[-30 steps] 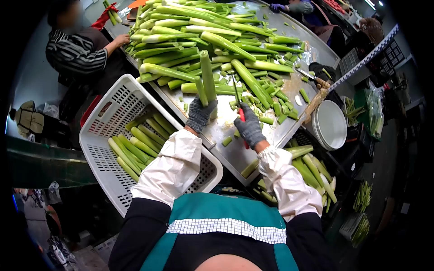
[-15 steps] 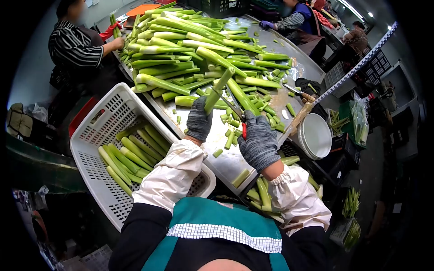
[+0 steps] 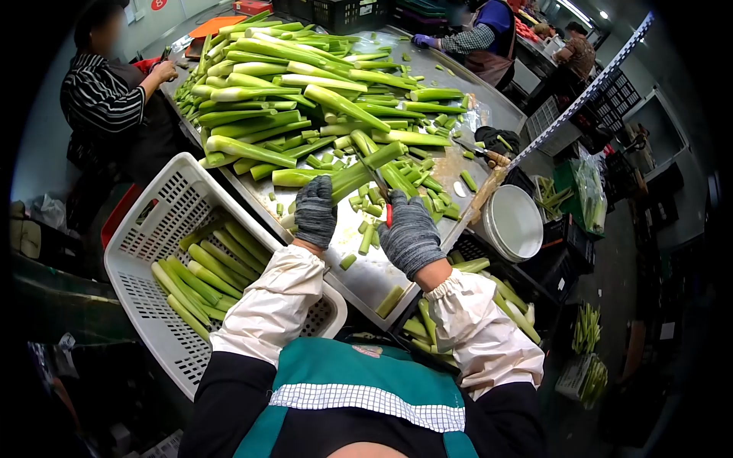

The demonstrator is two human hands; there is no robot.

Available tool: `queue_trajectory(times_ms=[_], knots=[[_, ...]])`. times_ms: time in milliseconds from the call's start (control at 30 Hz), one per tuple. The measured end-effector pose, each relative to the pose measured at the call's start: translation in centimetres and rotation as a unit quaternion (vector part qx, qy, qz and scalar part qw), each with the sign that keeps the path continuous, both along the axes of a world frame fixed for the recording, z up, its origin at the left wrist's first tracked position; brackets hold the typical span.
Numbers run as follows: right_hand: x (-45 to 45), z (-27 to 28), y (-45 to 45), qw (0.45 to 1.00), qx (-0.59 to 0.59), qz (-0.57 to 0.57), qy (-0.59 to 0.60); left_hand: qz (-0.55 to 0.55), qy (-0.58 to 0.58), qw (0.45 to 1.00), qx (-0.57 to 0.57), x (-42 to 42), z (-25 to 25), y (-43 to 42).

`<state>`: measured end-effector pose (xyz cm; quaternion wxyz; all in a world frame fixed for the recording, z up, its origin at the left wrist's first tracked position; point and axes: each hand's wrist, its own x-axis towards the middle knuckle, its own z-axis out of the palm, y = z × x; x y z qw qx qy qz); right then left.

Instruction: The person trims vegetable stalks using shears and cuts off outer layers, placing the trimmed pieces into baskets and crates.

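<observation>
My left hand, in a grey knit glove, is closed around a thick green stalk, which slants up to the right over the metal table. My right hand, gloved alike, grips red-handled scissors. Their blades are at the stalk, partly hidden by it; I cannot tell whether they touch it. Short cut pieces lie on the table below and between the hands. Beyond them rises a large pile of stalks.
On my left a white plastic basket holds several trimmed stalks. Stalk parts fill a container below my right forearm. A wooden-handled knife and white buckets are at the right. A person stands at far left; others work behind.
The stalk in my left hand has tipped from nearly upright to a slant toward the right. The scissors are still in my right hand. The whole view has shifted slightly.
</observation>
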<state>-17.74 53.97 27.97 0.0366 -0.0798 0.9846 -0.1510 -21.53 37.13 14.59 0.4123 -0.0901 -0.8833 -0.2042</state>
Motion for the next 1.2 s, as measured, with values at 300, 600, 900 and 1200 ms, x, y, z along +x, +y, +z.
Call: queue_trajectory(times_ms=[300, 600, 900, 1200], knots=[[-0.3, -1.4, 0.3, 0.997, -0.071, 0.012, 0.005, 0.013, -0.06, 0.997, -0.038, -0.4, -1.3, -0.1], [-0.9, -6.4, 3.2, 0.982, -0.183, -0.031, 0.026, 0.034, -0.11, 0.991, -0.071, -1.4, -0.6, -0.3], [7.1, -6.7, 9.0, 0.9, -0.391, -0.115, -0.153, 0.143, -0.107, 0.933, -0.313, -12.3, 10.6, -9.2], [13.2, -9.6, 12.7, 0.965, -0.197, -0.143, -0.095, 0.274, -0.268, 0.877, -0.289, -26.0, 12.4, -17.5]])
